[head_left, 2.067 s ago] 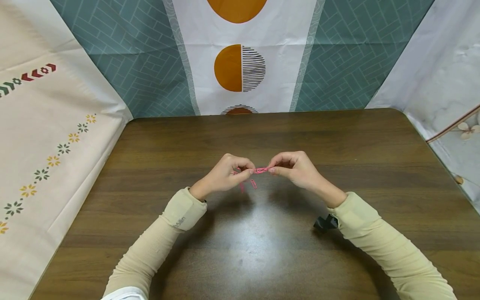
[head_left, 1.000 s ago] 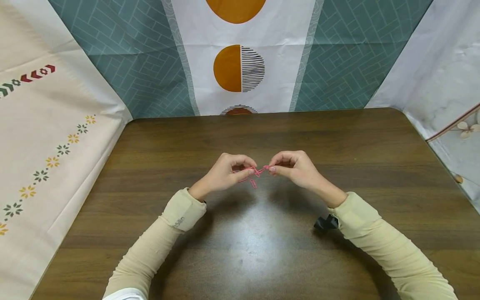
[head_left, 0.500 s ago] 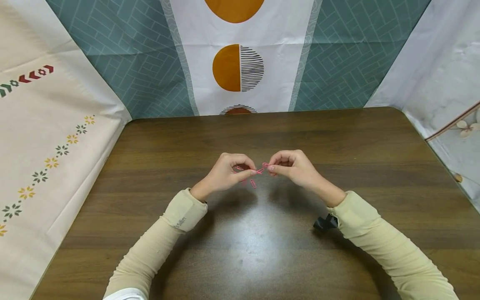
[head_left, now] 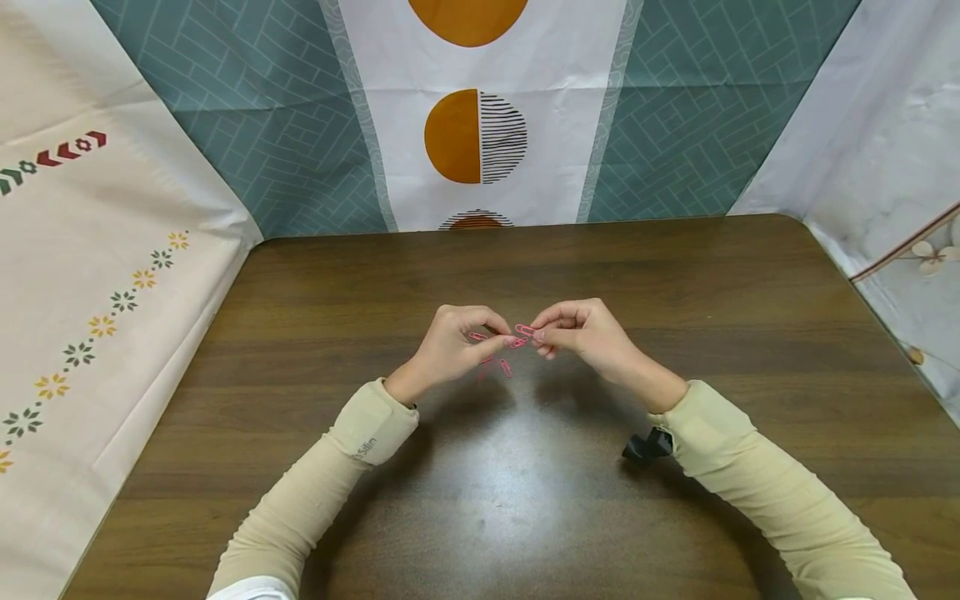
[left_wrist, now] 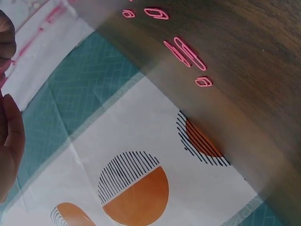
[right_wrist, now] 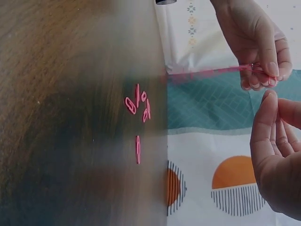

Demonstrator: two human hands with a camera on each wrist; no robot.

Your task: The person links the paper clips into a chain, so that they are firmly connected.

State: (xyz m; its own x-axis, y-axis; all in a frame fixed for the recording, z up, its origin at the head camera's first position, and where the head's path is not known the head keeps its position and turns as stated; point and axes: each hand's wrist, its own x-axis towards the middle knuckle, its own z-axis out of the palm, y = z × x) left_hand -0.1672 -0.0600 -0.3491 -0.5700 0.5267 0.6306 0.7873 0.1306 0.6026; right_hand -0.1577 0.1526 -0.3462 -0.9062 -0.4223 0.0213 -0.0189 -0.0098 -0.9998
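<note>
My left hand [head_left: 461, 340] pinches pink paper clips [head_left: 519, 342] between thumb and index finger. A string of linked pink clips [right_wrist: 225, 69], blurred toward its far end, hangs from its grip in the right wrist view. Facing it, my right hand [head_left: 588, 335] pinches one pink paper clip [head_left: 524, 330], whose end points toward the left fingertips and overlaps them in the head view. One loose pink paper clip [head_left: 506, 367] lies on the table just below the hands. The right fingertips hide part of the clip they hold.
Several loose pink paper clips [left_wrist: 188, 52] lie scattered on the brown wooden table [head_left: 420, 533] under the hands. A patterned cloth [head_left: 495, 67] stands behind the table's far edge. A black device [head_left: 647, 447] is strapped at the right wrist.
The pink clips stretched between the hands have drawn in. The right hand's clip has turned and now sticks out farther from its fingertips. The left hand has stayed nearly in place.
</note>
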